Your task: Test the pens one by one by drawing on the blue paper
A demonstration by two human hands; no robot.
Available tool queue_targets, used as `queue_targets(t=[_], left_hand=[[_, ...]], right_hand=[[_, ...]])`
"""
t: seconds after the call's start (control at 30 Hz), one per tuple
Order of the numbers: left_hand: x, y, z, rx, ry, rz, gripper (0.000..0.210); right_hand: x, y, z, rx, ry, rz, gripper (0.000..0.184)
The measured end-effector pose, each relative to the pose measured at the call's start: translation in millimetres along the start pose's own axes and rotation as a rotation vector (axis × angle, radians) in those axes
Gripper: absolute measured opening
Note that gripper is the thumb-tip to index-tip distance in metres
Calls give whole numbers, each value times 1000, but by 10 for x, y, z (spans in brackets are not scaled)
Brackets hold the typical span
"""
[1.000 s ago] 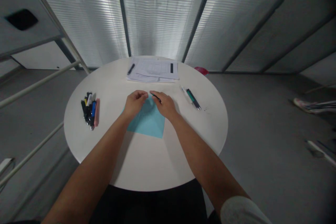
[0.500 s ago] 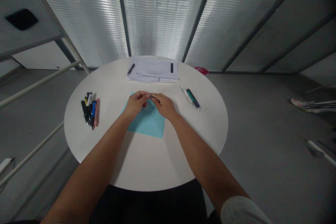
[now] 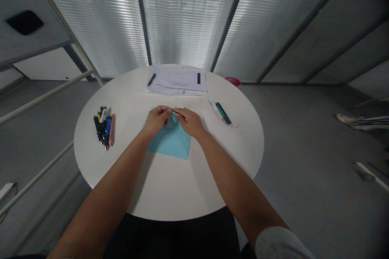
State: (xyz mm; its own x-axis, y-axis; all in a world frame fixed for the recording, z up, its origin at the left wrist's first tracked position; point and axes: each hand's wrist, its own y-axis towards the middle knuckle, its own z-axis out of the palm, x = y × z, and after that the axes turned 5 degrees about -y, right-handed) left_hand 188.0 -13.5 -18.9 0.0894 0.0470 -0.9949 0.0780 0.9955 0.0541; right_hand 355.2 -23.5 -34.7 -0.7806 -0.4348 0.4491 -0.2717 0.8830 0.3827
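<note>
Above the far edge of a light blue paper sheet (image 3: 170, 141), my two hands meet with their fingertips close together. My left hand (image 3: 158, 119) is closed in a pinch at one end of a thin dark pen (image 3: 174, 111). On the other end, the fingers of my right hand (image 3: 190, 121) are wrapped round it. Only a short stretch of the pen shows between them; the rest is hidden by fingers. To the right lie a green and black pen (image 3: 224, 114) and a white pen (image 3: 213, 106), side by side.
On the round white table (image 3: 173, 194), a bunch of pens (image 3: 104, 127) lies at the left beside a pink strip-like item (image 3: 112, 129). A stack of printed papers (image 3: 179, 81) with a black pen (image 3: 151, 79) on it lies at the back. White rails (image 3: 45, 93) stand left.
My fingertips have shifted slightly on the pen. The shiny bit at its left end, visible before, is now covered by my left fingers. All else stays put.
</note>
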Motion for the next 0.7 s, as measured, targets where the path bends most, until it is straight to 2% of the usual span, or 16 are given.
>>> queue_targets(t=[0.37,0.53,0.7], left_hand=[[54,13,-27,28,227,63,19],[48,2,-27,23,221,70,19],[99,24,-50,26,225,56,19]], right_hand=[[16,10,1,55,-27,2,30],[28,12,7,19,-4,30,27],[27,14,9,48,-11,29,23]])
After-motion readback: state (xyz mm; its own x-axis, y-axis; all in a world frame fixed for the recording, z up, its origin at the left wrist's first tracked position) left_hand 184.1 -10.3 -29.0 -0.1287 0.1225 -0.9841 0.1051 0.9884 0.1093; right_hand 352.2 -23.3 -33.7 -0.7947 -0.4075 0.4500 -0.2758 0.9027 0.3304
